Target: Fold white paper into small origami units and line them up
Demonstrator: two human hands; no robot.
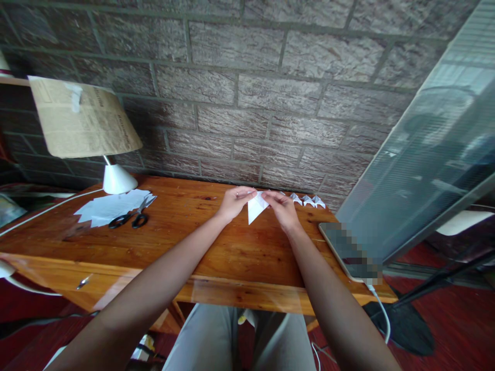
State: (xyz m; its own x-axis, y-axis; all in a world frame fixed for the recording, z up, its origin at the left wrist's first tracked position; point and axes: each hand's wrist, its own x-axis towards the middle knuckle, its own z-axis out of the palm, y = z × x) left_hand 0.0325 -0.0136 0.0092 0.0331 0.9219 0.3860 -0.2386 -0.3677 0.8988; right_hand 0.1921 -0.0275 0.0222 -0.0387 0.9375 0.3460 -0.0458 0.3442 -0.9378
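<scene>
Head view. At the centre of the frame, I have the left hand (234, 202) and the right hand (280, 205) set at opposite upper edges of a white paper piece (253, 210). Each hand grasps the piece between thumb and fingers. This two-sided pinch probably keeps the thin paper taut and square to the wearer. The lower part tapers to a point toward the bottom of the frame and is left uncovered. I cannot tell whether that tip touches the desk (247, 257).

Right of centre, just beyond the right hand, small folded paper pieces (307, 201) stand in a row along the desk's far edge; this position presumably leaves the working surface free.

At left, I note a pile of paper sheets (110, 207) near the base of the lamp (119, 179). The scissors (130, 220) lie with blades over the sheets and black handles toward the lower edge of the frame, an orientation that appears to suit pickup.

At lower right, a phone (348, 252) rests near the desk's edge, likely placed there so its white cable (386, 317) can hang clear of both arms.
</scene>
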